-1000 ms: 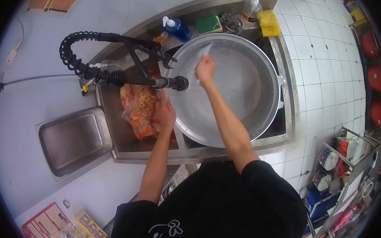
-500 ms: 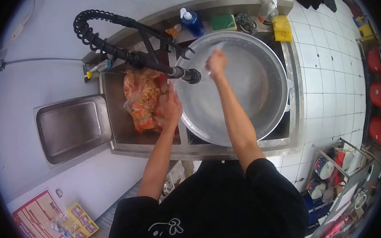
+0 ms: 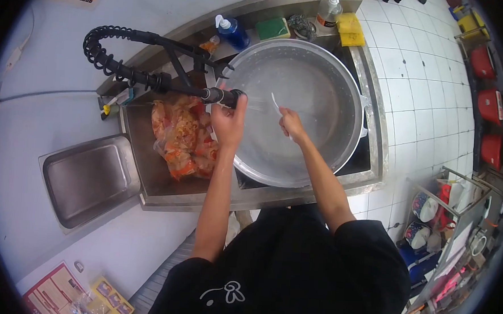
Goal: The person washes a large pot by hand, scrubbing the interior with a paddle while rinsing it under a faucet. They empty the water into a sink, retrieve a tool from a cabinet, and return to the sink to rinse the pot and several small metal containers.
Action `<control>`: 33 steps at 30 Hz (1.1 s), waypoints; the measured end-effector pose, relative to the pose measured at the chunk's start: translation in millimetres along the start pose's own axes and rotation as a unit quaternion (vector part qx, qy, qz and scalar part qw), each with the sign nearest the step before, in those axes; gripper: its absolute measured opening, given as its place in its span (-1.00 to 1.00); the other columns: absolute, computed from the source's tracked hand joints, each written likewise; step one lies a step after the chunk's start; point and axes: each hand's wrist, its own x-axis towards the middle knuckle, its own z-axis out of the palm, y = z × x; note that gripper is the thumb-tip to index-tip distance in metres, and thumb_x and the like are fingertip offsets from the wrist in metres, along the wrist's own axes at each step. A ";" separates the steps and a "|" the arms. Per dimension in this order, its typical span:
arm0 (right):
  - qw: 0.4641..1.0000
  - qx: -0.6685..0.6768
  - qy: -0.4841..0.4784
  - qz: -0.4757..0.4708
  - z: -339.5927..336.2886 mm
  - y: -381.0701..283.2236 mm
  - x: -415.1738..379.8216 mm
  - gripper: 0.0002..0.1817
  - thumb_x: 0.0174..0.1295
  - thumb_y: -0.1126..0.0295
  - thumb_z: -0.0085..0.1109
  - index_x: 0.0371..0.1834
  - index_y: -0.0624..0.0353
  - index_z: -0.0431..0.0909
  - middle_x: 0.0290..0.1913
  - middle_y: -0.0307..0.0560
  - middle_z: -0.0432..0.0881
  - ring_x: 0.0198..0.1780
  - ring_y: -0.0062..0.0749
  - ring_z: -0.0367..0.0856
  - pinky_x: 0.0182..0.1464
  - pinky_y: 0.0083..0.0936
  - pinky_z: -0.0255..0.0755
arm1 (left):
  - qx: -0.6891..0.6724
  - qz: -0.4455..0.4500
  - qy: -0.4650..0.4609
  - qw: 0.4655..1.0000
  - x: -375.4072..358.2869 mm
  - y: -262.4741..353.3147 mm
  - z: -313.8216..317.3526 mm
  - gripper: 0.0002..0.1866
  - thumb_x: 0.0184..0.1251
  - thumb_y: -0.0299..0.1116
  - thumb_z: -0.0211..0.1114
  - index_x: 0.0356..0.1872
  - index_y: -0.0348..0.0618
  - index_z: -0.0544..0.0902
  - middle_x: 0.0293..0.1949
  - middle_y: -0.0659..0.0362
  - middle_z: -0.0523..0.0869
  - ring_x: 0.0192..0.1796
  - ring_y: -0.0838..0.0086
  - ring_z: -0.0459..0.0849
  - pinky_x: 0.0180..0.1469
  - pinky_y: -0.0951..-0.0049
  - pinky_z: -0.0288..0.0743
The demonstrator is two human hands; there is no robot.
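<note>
My left hand is closed around the black spray faucet head, thumb up by its nozzle. A faint spray comes out over the large round metal pot. Inside the pot's outline, my right hand grips a thin white utensil. Its slim, slightly curved end points up and to the left, while the fingers cover its middle. Left of the pot, clear bags of orange-red food lie in the sink basin, close by my left hand.
A blue pump bottle, a green scouring sponge, steel wool, a clear pump bottle and a yellow cloth line the back ledge. At left sits a rectangular metal tray. The coiled faucet hose arches overhead.
My left hand has gone from the pot's left rim up onto the spray head, and spray now shows. My right hand has come down toward me with the white utensil.
</note>
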 end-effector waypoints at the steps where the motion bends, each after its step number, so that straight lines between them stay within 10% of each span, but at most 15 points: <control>1: 1.000 0.028 0.014 -0.007 -0.5 1.0 -4.5 -0.51 0.40 0.09 -0.11 0.08 0.33 0.48 -0.60 -0.23 0.40 -0.75 -0.60 0.24 -0.75 -0.51 0.12 | -0.001 0.002 0.001 1.000 7.0 4.9 6.0 -0.43 0.23 -0.48 0.34 0.26 -0.32 0.37 -0.13 0.13 0.57 -0.23 0.49 0.55 -0.20 0.51 0.43; 7: 0.997 0.067 0.024 -0.032 -4.2 -12.4 -11.7 -0.51 0.40 0.07 -0.09 0.10 0.32 0.47 -0.62 -0.26 0.37 -0.76 -0.60 0.21 -0.75 -0.52 0.07 | -0.063 0.004 0.107 0.992 54.2 -11.2 15.9 -0.70 0.20 -0.54 0.37 -0.06 -0.35 0.56 -0.17 0.08 0.68 -0.26 0.44 0.70 -0.22 0.54 0.62; 33: 0.996 0.026 0.079 0.040 -55.9 38.8 -52.4 -0.51 0.37 0.09 -0.07 0.05 0.35 0.49 -0.63 -0.23 0.39 -0.77 -0.56 0.26 -0.76 -0.49 0.12 | -0.166 -0.077 0.022 0.983 44.3 -3.9 97.3 -0.62 0.21 -0.59 0.33 0.05 -0.39 0.47 -0.17 0.00 0.66 -0.26 0.31 0.73 -0.15 0.40 0.70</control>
